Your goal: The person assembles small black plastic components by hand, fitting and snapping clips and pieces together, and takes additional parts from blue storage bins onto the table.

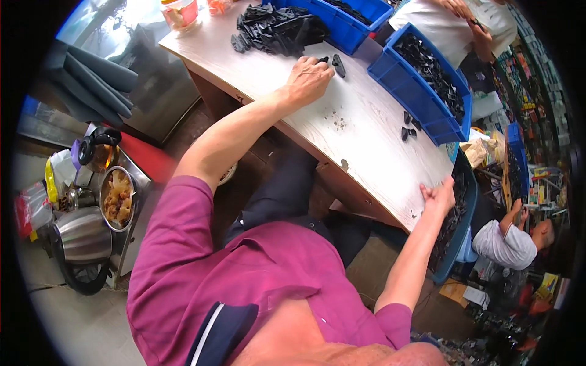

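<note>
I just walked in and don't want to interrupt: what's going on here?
The person's left hand has its fingers at a small black part on the table, near a pile of similar pieces. The right hand is by the table's right edge; whether it holds anything is unclear. Blue bins of black pieces stand along the far side.

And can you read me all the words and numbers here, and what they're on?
None is clear enough to read.
Pink-printed cup, top left: too blurred.
Yellow box, far right: too small and blurred.
Blue bin and black pieces: no writing I can make out.
</note>
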`<state>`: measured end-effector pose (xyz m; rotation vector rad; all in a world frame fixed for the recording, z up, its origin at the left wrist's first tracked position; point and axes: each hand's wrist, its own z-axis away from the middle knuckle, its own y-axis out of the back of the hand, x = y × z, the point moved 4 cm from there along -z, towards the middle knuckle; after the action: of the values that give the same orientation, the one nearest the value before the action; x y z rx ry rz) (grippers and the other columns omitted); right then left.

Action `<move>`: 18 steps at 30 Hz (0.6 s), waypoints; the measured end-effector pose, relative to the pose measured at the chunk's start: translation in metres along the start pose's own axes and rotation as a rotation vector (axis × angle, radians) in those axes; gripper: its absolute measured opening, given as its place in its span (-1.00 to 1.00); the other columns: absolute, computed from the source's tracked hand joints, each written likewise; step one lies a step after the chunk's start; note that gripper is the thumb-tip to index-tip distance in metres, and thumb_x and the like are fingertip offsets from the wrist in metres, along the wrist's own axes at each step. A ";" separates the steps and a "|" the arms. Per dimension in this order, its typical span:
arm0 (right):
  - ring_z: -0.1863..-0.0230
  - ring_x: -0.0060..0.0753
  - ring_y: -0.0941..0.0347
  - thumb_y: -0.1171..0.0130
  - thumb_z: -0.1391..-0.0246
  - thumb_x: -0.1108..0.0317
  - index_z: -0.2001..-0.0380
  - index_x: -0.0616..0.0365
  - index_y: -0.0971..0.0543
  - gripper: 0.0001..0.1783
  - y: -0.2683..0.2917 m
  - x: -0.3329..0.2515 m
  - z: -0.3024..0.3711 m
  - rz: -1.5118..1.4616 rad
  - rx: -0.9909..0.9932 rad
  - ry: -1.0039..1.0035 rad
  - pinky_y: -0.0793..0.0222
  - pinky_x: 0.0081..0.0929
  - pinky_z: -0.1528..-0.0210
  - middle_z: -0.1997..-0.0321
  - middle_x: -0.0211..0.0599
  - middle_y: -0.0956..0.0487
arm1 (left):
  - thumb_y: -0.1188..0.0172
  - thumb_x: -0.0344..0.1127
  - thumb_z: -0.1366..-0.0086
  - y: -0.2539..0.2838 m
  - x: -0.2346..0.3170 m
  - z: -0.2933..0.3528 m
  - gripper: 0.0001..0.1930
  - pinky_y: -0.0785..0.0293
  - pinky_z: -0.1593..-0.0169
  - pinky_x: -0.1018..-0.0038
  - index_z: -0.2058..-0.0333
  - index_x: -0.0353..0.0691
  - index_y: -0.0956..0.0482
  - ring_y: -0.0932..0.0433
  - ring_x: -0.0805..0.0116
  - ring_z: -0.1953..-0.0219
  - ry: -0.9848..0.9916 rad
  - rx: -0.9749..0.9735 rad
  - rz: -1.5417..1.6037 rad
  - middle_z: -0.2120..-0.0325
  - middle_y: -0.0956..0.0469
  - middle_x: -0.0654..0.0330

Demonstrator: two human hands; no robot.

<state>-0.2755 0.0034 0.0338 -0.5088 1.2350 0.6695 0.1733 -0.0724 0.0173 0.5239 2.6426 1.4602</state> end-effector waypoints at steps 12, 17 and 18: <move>0.85 -0.57 -0.16 -0.41 0.03 0.16 0.38 0.27 -0.49 -0.60 -0.097 0.004 0.024 0.428 -0.269 0.123 -0.43 -0.44 0.73 0.69 -0.42 -0.34 | -0.04 -0.57 -0.10 0.009 0.005 0.003 -0.66 -0.49 0.05 0.21 0.12 -0.23 -0.56 -0.58 0.04 0.10 0.093 0.086 0.279 0.14 -0.59 0.08; 0.83 -0.49 -0.28 -0.47 0.14 0.10 0.35 0.27 -0.59 -0.55 -0.124 0.000 0.038 0.682 -0.305 0.201 -0.39 -0.48 0.80 0.61 -0.28 -0.49 | -0.07 -0.43 -0.19 0.004 -0.005 0.002 -0.65 -0.36 -0.08 0.20 0.03 -0.17 -0.57 -0.53 0.14 0.00 0.212 -0.051 0.046 0.15 -0.62 0.08; 0.83 -0.49 -0.28 -0.47 0.14 0.10 0.35 0.27 -0.59 -0.55 -0.128 0.001 0.037 0.682 -0.308 0.202 -0.39 -0.48 0.80 0.61 -0.28 -0.49 | -0.07 -0.43 -0.19 0.004 -0.005 0.002 -0.65 -0.36 -0.08 0.20 0.03 -0.17 -0.57 -0.53 0.14 0.00 0.214 -0.051 0.043 0.15 -0.62 0.08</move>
<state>-0.1597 -0.0613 0.0424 -0.4079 1.5154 1.4281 0.1796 -0.0703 0.0187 0.4458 2.7590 1.6794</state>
